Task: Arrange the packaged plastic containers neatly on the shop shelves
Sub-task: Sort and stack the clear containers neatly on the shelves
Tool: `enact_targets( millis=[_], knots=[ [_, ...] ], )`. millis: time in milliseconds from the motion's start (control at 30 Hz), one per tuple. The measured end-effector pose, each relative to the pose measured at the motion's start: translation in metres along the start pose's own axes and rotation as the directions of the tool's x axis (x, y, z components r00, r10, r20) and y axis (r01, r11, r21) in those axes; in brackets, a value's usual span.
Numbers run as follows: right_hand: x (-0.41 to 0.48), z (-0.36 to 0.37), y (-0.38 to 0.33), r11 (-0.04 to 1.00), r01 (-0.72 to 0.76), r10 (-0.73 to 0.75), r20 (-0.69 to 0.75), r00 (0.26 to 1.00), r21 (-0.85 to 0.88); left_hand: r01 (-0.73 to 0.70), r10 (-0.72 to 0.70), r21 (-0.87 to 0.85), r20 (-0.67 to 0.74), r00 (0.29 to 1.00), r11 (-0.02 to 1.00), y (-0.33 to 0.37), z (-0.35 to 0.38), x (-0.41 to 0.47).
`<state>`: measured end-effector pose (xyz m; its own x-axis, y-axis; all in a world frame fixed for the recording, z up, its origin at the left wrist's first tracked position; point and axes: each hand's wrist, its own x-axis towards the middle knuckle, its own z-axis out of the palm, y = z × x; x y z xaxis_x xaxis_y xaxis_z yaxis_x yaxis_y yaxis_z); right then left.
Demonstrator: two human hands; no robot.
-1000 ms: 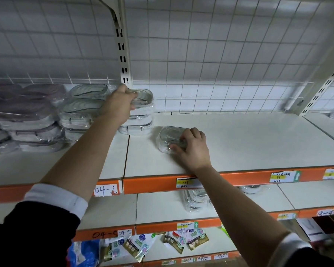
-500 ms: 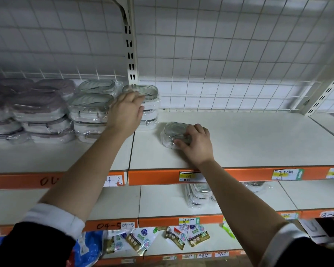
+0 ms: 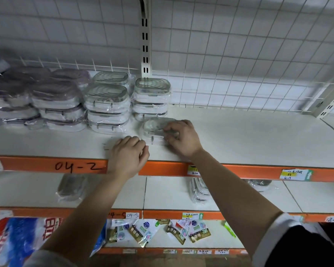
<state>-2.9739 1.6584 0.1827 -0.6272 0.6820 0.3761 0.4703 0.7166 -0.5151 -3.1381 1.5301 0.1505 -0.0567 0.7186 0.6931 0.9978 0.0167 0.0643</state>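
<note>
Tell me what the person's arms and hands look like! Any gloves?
No gloves: both the left hand and right hand are bare, and so are the forearms. The right arm wears a dark sleeve with a white cuff. The left sleeve shows only as a blurred edge.

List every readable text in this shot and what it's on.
"04-2": handwritten on the upper orange shelf edge.
"04-5": small white tag on the lower orange shelf edge.
Yellow price tags: too blurred to read.
Sachets and blue bag: print too small or blurred.
</note>
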Motion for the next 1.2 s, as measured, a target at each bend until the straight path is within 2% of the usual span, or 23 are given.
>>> enact_targets(
  millis=[67,167,433,633,833,1000,1200],
  knots=[
    [0.007,0.005,-0.009,1.000,0.023,-0.022,0.012,1.000,-0.013,0.012,-0.012,0.036,-0.007,1.000,0.999,-0.001,0.003,0.000],
    [0.016,0.015,-0.016,1.000,-0.022,0.022,0.019,1.000,-0.019,0.033,-0.032,0.060,-0.018,0.999,0.998,-0.002,0.005,0.001],
    [0.021,0.033,-0.019,0.999,-0.003,0.000,-0.059,0.998,-0.051,-0.002,0.012,0.084,-0.118,0.993,0.996,-0.005,0.007,-0.003],
    [0.018,0.037,-0.019,0.995,-0.010,0.000,-0.101,0.995,-0.097,0.016,-0.008,0.085,-0.092,0.996,0.996,-0.003,0.007,-0.004],
    [0.018,0.034,-0.022,0.996,-0.053,0.049,-0.044,0.998,-0.079,0.019,-0.014,0.067,-0.074,0.997,0.998,0.000,0.006,-0.012],
    [0.011,0.020,-0.023,0.993,-0.035,0.038,0.028,0.999,-0.110,0.014,-0.014,0.056,0.000,1.000,0.998,0.000,0.003,-0.008],
    [-0.026,-0.009,-0.008,0.989,-0.080,0.071,-0.077,0.995,-0.124,0.018,-0.018,0.041,0.006,1.000,0.999,0.019,-0.004,-0.004]
  ],
)
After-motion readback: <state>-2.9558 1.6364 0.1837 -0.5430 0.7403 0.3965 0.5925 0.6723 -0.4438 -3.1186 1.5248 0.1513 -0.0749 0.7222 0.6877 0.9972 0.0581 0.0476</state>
